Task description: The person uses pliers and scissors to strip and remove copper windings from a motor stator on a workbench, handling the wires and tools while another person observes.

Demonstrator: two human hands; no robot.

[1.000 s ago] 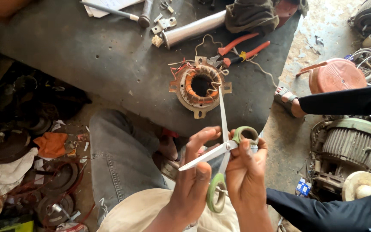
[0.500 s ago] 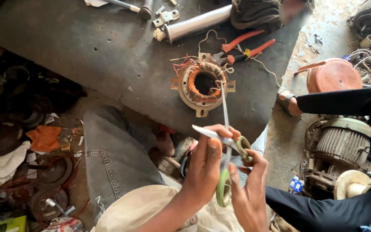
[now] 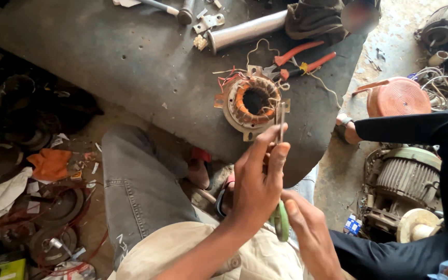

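Scissors (image 3: 281,171) held upright at centre frame, blades closed and pointing to 12 o'clock, green handle at the 6 o'clock end. My left hand (image 3: 257,184) pinches the blades near their middle, thumb and fingers closed round the metal. My right hand (image 3: 307,233) sits just below at 5 o'clock, fingers curled at the green handle; how firmly it grips I cannot tell.

Directly beyond the blade tips, at 12 o'clock, a stator (image 3: 252,101) with copper windings lies flat on the dark table (image 3: 130,67). Thin wires trail from it toward 1 o'clock, where red-handled pliers (image 3: 299,59) lie. A metal tube (image 3: 247,31) rests further out at 12 o'clock, dark cloth (image 3: 315,18) beside its right end.

My grey-trousered knee (image 3: 141,181) at 9 o'clock from the hands. Orange fan cover (image 3: 397,96) on the floor at 2 o'clock; ribbed motor housing (image 3: 405,181) at 3 o'clock. Another person's dark sleeve (image 3: 416,127) crosses between those two.
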